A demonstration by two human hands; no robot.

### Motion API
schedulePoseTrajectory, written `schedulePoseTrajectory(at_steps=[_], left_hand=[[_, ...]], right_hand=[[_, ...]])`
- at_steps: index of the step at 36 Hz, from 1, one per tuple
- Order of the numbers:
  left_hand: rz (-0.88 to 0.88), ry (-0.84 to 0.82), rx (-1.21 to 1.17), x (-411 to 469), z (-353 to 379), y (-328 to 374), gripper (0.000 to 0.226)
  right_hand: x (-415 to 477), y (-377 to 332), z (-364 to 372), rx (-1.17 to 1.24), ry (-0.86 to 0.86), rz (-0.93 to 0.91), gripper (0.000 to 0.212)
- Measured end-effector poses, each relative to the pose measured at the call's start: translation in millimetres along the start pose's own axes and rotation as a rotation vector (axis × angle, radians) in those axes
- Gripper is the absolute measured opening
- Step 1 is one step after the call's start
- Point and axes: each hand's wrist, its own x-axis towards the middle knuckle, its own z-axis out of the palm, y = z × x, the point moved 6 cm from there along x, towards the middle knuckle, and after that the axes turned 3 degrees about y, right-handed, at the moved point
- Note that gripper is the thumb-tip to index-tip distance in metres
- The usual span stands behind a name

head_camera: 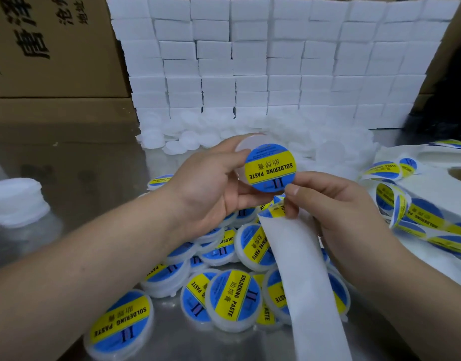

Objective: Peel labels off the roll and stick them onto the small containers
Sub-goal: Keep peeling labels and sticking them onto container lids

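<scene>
My left hand grips a small round white container held up at the centre. A round blue and yellow "SOLDERING PASTE" label lies over its face, offset to the lower right. My right hand pinches the white backing strip at its top, where another label sits, and its thumb meets the lower edge of the round label. The strip runs down to the bottom edge of the view. The label roll lies at the right.
Several labelled containers are heaped on the shiny metal table below my hands. Unlabelled white containers pile up behind them, before a wall of stacked white boxes. Cardboard cartons stand at the left, with a stack of white lids.
</scene>
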Motion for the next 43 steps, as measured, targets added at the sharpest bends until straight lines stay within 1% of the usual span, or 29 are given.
schedulePoseTrajectory(at_steps=[3, 5, 6, 7, 10, 13, 16, 18, 19, 22, 24, 43], left_hand=[[0.032, 0.033, -0.013, 1.2, -4.2, -0.8, 0.031], [0.054, 0.060, -0.008, 1.8, -6.2, -0.5, 0.034], [0.061, 0.066, -0.002, 1.9, -6.2, -0.2, 0.034], [0.064, 0.065, 0.004, 1.9, -5.8, 0.0, 0.034], [0.050, 0.032, -0.006, 0.1, -1.8, -0.8, 0.032], [0.013, -0.004, -0.019, -2.3, 1.6, -4.0, 0.031], [0.022, -0.015, -0.005, -4.5, 4.4, -3.8, 0.025], [0.026, -0.013, 0.011, -5.5, 5.8, -3.2, 0.035], [0.034, -0.009, 0.020, -5.8, 5.8, -2.8, 0.036], [0.080, 0.004, 0.068, -7.0, 6.9, -0.5, 0.023], [0.103, 0.013, 0.098, -8.2, 8.7, -0.1, 0.020], [0.242, 0.064, 0.249, -11.5, 12.1, 0.9, 0.032]], right_hand=[[1.4, 1.0, -0.2, 0.029, -0.006, 0.022, 0.018], [1.9, 2.4, -2.5, 0.016, 0.015, 0.032, 0.034], [2.0, 2.8, -3.2, 0.008, 0.022, 0.034, 0.039], [1.8, 2.5, -2.9, 0.004, 0.024, 0.033, 0.039], [1.9, 2.1, -1.4, -0.006, 0.011, 0.028, 0.033], [2.4, 2.8, -1.9, -0.028, 0.015, 0.029, 0.042], [1.3, 2.5, -2.1, -0.042, 0.014, 0.033, 0.043], [1.0, 2.5, -2.4, -0.045, 0.019, 0.038, 0.043], [1.2, 2.4, -2.3, -0.043, 0.020, 0.039, 0.043], [1.6, 2.8, -1.8, -0.041, 0.024, 0.044, 0.042], [1.9, 3.4, -2.0, -0.038, 0.027, 0.050, 0.041], [1.7, 4.7, -1.7, -0.034, 0.013, 0.052, 0.038]])
